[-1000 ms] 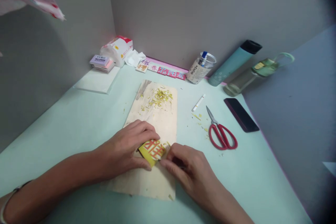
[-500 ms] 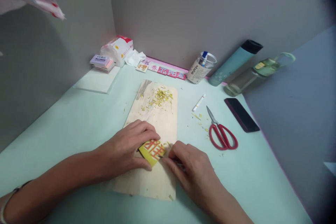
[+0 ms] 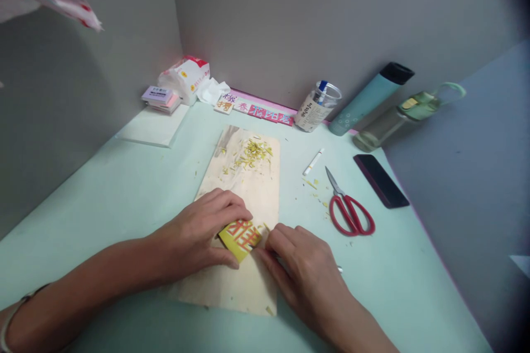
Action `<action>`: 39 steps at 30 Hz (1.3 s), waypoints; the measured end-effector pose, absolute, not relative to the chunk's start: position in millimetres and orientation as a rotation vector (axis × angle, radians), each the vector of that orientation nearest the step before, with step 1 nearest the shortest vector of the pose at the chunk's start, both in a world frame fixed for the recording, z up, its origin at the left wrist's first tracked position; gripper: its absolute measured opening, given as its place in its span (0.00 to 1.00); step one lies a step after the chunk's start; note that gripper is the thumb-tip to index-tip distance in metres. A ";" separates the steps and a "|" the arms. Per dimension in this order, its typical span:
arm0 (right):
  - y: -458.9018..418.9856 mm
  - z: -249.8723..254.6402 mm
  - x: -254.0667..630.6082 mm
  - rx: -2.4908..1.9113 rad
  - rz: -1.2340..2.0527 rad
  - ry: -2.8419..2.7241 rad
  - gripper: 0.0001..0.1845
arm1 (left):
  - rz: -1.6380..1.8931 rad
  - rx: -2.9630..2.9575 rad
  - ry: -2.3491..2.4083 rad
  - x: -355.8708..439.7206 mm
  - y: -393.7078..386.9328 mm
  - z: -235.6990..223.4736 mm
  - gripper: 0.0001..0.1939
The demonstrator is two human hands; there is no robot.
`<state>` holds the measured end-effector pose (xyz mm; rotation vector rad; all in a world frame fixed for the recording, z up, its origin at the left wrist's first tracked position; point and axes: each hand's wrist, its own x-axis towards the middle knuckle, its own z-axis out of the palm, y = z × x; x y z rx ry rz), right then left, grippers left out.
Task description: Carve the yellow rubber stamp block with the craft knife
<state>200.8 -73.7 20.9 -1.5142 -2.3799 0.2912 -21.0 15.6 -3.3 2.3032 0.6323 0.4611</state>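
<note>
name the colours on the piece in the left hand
The piece is yellow with orange-red markings, head view.

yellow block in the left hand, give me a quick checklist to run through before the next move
1. Yellow block steadied by the left hand: ok, held at its edges.
2. Wooden board beneath the block: ok.
3. Right hand secure on the thin tool: cannot tell, the hand hides most of it.
4. Block's edge free of loose bits: not ok, a yellow sliver shows there.
5. Red-handled scissors apart from both hands: ok.
</note>
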 end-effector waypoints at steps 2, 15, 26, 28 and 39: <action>-71.9 21.5 201.9 -1.490 0.343 -2.381 0.10 | 0.461 2.302 0.635 -20.7 15.9 -2.9 0.34; -69.5 22.5 202.1 -1.462 0.448 -2.335 0.11 | 0.453 2.301 0.646 -19.4 16.7 -3.4 0.35; -62.3 22.1 196.0 -1.537 0.373 -2.405 0.12 | 0.466 2.279 0.641 -19.0 17.0 -2.0 0.30; -61.7 22.2 195.0 -1.565 0.403 -2.376 0.12 | 0.461 2.273 0.640 -19.1 16.8 -1.8 0.30; -60.0 25.4 192.1 -1.687 0.690 -2.132 0.16 | 0.451 2.269 0.650 -18.8 16.6 -0.8 0.29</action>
